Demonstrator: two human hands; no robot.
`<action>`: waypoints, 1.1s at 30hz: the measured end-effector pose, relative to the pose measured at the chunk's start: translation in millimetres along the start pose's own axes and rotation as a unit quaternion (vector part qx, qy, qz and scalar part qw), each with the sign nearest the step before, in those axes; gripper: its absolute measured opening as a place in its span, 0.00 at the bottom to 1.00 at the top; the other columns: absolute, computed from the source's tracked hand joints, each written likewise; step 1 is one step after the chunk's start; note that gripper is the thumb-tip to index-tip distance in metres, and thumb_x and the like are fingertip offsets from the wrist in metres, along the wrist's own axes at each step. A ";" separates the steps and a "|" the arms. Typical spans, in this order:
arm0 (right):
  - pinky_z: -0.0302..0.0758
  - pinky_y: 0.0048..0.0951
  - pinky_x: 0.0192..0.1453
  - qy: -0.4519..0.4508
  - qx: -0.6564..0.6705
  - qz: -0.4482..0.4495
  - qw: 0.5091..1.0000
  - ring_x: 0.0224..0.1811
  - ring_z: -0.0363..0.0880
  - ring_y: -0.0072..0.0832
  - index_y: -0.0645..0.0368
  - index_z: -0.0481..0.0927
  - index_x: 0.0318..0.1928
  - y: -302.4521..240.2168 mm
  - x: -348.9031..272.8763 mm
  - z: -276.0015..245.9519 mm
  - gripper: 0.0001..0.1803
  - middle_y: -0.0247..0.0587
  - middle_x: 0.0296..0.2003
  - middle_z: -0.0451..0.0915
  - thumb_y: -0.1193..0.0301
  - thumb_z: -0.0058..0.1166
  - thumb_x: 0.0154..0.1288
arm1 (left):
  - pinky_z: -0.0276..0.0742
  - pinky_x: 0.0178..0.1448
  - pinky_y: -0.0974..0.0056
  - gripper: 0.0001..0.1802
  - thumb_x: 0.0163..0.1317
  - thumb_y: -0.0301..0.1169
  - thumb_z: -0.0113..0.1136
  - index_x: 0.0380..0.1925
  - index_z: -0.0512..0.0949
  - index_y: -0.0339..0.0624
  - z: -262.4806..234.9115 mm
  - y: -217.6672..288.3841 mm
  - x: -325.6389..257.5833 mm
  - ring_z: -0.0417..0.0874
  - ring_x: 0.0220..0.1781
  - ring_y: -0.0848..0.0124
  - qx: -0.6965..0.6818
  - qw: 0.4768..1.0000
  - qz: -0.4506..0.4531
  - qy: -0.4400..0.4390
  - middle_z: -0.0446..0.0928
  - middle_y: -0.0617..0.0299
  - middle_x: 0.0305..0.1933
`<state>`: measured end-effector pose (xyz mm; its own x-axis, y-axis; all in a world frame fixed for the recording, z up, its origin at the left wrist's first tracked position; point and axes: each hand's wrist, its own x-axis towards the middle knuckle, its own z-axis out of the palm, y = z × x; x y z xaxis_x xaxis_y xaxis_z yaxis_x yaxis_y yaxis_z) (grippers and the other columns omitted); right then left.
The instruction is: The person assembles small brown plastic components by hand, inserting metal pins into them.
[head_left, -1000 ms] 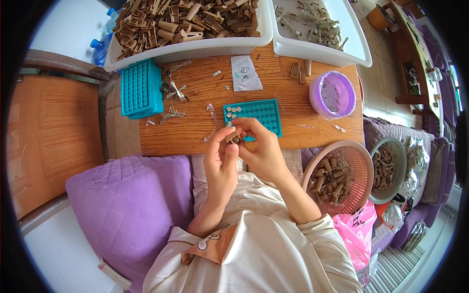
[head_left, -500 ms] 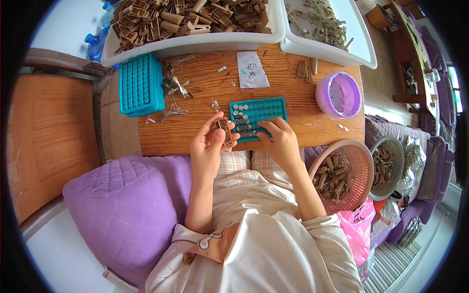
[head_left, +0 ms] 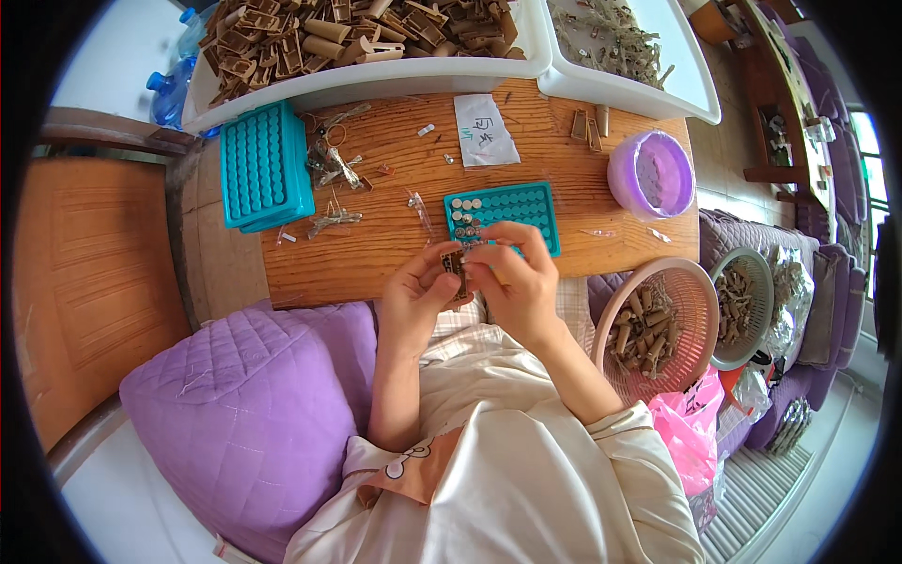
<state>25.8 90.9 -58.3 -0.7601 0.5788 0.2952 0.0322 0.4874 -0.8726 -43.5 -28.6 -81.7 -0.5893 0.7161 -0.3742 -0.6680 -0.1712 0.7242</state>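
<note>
left hand (head_left: 412, 293) grips brown casing (head_left: 458, 271); right hand (head_left: 524, 289), at left hand's three o'clock: grip cannot be told; slack hold could drop casing.

The person wears a cream, faintly glossy top (head_left: 536, 470) with 2 loose sleeves (head_left: 644, 451) ending near the elbows. A brown patch (head_left: 423, 479) carries a white, dark-outlined cartoon figure (head_left: 407, 462). The trousers (head_left: 453, 322) are pale plaid.
</note>
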 end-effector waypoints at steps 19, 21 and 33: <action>0.72 0.29 0.37 -0.111 -0.261 -0.074 0.956 0.35 0.73 0.35 0.59 0.77 0.31 55.3 45.6 3.1 0.07 0.39 0.32 0.73 0.77 0.56 0.49 | 0.78 0.37 0.70 0.14 0.60 0.31 0.49 0.44 0.70 0.35 -1.0 -2.5 5.5 0.79 0.35 0.70 0.056 0.998 0.018 0.039 0.76 0.57 0.36; 0.72 0.29 0.38 -0.067 -0.159 -0.013 0.985 0.35 0.74 0.34 0.59 0.76 0.29 46.4 42.4 0.7 0.07 0.39 0.33 0.74 0.79 0.56 0.46 | 0.78 0.38 0.70 0.17 0.59 0.33 0.52 0.46 0.69 0.35 -0.5 -2.9 5.8 0.79 0.35 0.71 0.050 0.998 0.019 0.030 0.76 0.56 0.37; 0.73 0.30 0.34 -0.140 -0.048 -0.095 0.984 0.32 0.75 0.32 0.61 0.74 0.29 6.3 11.0 -10.0 0.07 0.37 0.33 0.77 0.79 0.55 0.47 | 0.76 0.40 0.73 0.15 0.57 0.23 0.52 0.45 0.69 0.31 5.1 1.5 1.6 0.79 0.36 0.74 0.132 0.991 0.003 0.025 0.76 0.58 0.36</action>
<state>24.2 106.9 -56.7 -0.9068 0.2749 0.3196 -0.0771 0.6372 -0.7669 -43.2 -24.3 -78.2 -0.6192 0.6805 -0.3918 -0.5255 0.0116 0.8507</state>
